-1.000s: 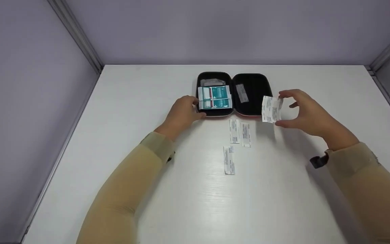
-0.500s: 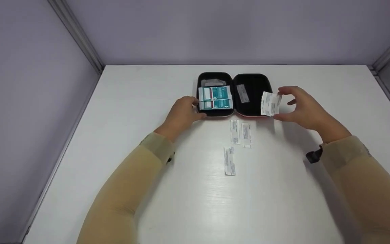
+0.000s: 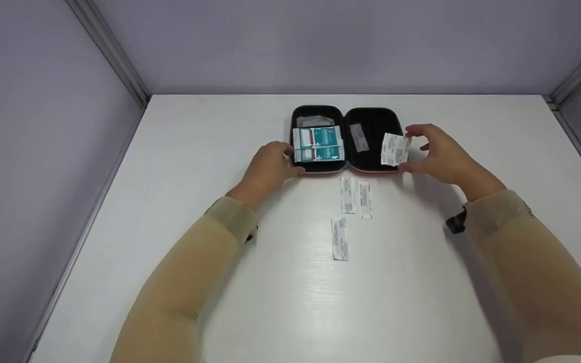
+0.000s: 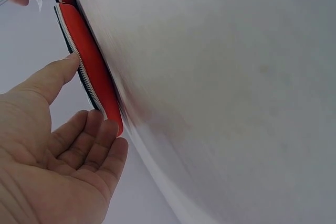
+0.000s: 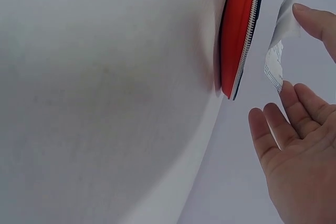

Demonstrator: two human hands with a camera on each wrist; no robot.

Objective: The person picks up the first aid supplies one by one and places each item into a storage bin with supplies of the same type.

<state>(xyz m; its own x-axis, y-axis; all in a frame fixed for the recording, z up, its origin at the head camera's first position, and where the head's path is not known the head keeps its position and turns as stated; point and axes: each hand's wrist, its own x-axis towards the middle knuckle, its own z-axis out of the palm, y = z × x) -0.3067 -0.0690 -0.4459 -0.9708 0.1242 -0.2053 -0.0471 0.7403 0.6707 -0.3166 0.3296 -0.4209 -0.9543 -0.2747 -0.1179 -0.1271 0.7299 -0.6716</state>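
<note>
A zip case (image 3: 371,161) lies open like a book on the table, black inside and red outside. Teal-and-white packets (image 3: 321,143) fill much of its left half. My left hand (image 3: 269,166) holds that half at its near left corner, thumb on the zip edge (image 4: 79,61) in the left wrist view. Between thumb and fingertips, my right hand (image 3: 439,156) pinches white printed bandage wrappers (image 3: 394,149) over the right half. In the right wrist view these bandage wrappers (image 5: 275,66) look bent and stand above the case rim.
Three narrow wrapped bandages lie on the white table (image 3: 270,302) in front of the case: a left one (image 3: 347,195), a right one (image 3: 365,200) and a nearer one (image 3: 340,239). Another strip (image 3: 359,137) sits inside the right half. Grey walls (image 3: 341,45) enclose the table.
My right hand has moved left and slightly away from me, bringing the bandage wrappers from the case's right edge to over its right half. My left hand has stayed at the corner.
</note>
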